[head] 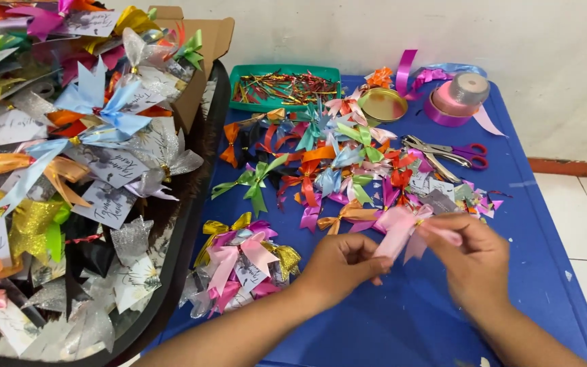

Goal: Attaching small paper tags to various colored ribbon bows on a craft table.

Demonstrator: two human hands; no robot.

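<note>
1. A pink ribbon bow is pinched between the left hand and right hand, fingers pressed shut on its loops and tail, low over the blue table.
2. The loops could be pulled flat by an uneven tug; the scissors and loose bows nearby could be swept off by a sleeve.
3. A large dark tray is heaped with tagged bows.
4. A cardboard box sits behind it, contents hidden.
5. A green tray is filled with foil twist ties.
</note>
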